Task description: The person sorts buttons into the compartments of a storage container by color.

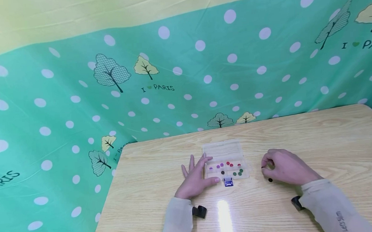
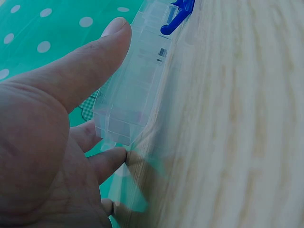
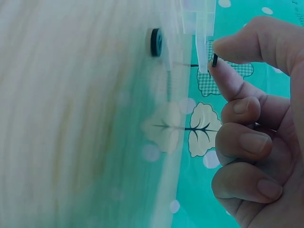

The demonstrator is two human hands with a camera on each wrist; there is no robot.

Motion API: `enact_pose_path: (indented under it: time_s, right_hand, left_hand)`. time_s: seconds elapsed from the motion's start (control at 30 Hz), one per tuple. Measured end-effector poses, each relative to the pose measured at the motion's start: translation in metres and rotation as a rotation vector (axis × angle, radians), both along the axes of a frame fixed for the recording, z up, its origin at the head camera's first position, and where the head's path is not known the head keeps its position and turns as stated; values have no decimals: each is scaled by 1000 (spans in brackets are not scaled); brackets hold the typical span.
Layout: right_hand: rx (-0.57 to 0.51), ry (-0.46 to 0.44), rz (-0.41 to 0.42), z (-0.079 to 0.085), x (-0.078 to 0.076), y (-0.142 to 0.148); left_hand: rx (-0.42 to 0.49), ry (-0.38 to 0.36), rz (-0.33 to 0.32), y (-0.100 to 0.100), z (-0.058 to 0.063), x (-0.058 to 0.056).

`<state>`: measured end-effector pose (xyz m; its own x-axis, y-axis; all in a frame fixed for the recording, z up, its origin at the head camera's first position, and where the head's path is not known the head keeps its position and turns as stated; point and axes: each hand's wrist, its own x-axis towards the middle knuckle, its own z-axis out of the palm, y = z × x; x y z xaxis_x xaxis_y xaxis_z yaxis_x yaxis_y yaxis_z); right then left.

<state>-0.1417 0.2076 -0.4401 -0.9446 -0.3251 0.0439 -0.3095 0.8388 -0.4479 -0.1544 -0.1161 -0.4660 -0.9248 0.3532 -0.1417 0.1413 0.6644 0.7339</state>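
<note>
A clear plastic compartment box lies on the table with its lid folded back and a blue latch at the front. My left hand rests at its left side, thumb by the front edge and forefinger reaching over the back, fingers extended. Inside sit purple buttons, red buttons, green buttons and one black button. Right of the box, my right hand pinches a small black button between thumb and forefinger, its other fingers curled. Another black button is on the tabletop just below that hand.
The wooden table reaches back to a green dotted curtain printed with trees. A black wrist camera is strapped at the left sleeve, and another camera at the right. Light glares off the tabletop in front of the box.
</note>
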Motion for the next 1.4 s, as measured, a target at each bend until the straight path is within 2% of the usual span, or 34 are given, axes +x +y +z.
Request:
enact_pose_path:
  time_s: [0.8, 1.4]
  right_hand:
    - [-84, 29, 10, 5, -5, -27]
    - [-99, 49, 12, 9, -7, -45]
  left_hand:
    - [8, 1, -2, -1, -3, -1]
    - [13, -7, 1, 0, -3, -1]
